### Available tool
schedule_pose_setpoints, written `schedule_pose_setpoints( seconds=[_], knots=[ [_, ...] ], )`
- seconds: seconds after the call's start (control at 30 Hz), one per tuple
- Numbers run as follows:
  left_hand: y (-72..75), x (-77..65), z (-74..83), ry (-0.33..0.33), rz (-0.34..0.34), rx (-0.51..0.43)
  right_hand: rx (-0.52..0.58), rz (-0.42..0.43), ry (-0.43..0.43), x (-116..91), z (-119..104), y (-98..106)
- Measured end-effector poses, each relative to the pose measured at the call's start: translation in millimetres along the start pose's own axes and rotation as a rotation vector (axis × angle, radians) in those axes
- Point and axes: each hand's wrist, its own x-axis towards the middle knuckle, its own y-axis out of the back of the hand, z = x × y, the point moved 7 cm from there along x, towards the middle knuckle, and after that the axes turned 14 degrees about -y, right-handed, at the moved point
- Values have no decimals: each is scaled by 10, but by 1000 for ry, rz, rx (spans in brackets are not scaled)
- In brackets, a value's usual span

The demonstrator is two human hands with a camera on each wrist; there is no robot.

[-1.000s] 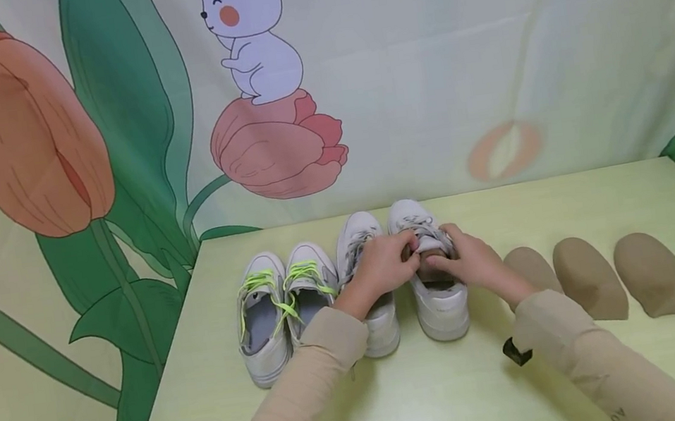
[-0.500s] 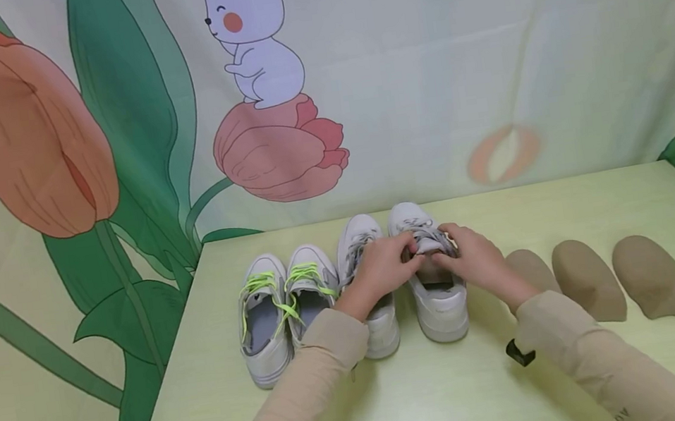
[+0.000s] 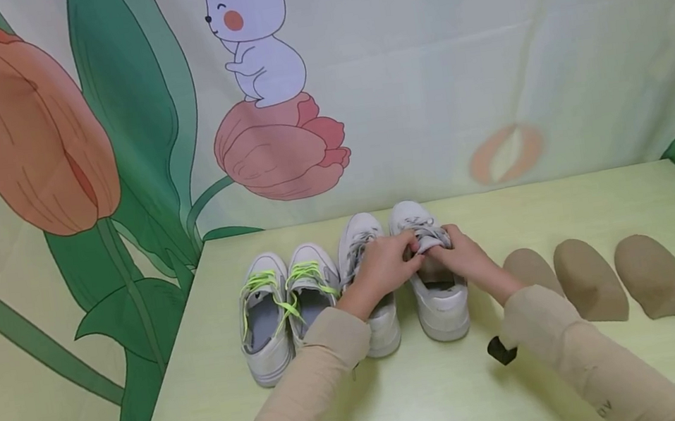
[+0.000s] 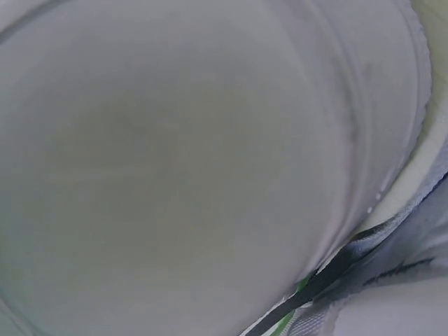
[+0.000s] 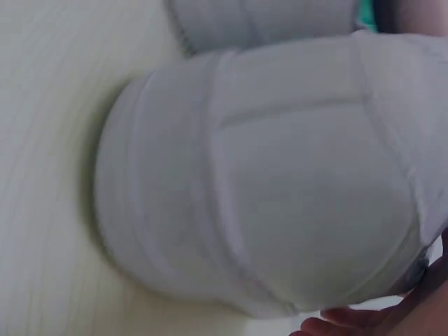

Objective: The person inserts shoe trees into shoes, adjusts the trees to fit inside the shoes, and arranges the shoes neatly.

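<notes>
The rightmost white sneaker [image 3: 444,316] stands on the table with its heel toward me. At its laced opening, my left hand [image 3: 381,265] pinches the tongue edge between thumb and fingers. Across from it, my right hand [image 3: 466,255] grips the upper, thumb over the tongue and fingers along the outer side. A brown moulded shoe insert [image 3: 434,272] sits inside the opening, partly hidden by the thumbs. In the right wrist view the sneaker's heel [image 5: 308,175] fills the middle, with right-hand fingers [image 5: 413,311] at the lower corner. A blurred white shoe surface [image 4: 175,154] fills the left wrist view.
A second grey-laced sneaker [image 3: 383,336] stands close left, partly behind my left hand. Beyond it is a pair with green laces, its left shoe [image 3: 268,351] outermost. Three brown inserts [image 3: 590,280] lie on the table [image 3: 414,406] at right. A printed curtain [image 3: 423,85] hangs behind.
My right thumb has moved forward from the insert onto the tongue, and the right forearm has shifted slightly left. My left hand stays at the same place on the sneaker.
</notes>
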Motion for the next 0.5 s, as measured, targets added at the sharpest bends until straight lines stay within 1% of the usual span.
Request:
schedule_pose_setpoints(
  seconds=[0.07,0.13,0.27,0.5],
  knots=[
    [-1,8,1,-2,2,-2,86,-24,-43,-2,-1,-10],
    [-2,12,2,-4,4,-4,146,-32,-70,1,-9,-13],
    [2,11,7,-7,7,-7,175,-16,-91,9,-9,-8],
    [10,4,22,-8,15,-2,169,-3,-65,8,0,8]
  ],
)
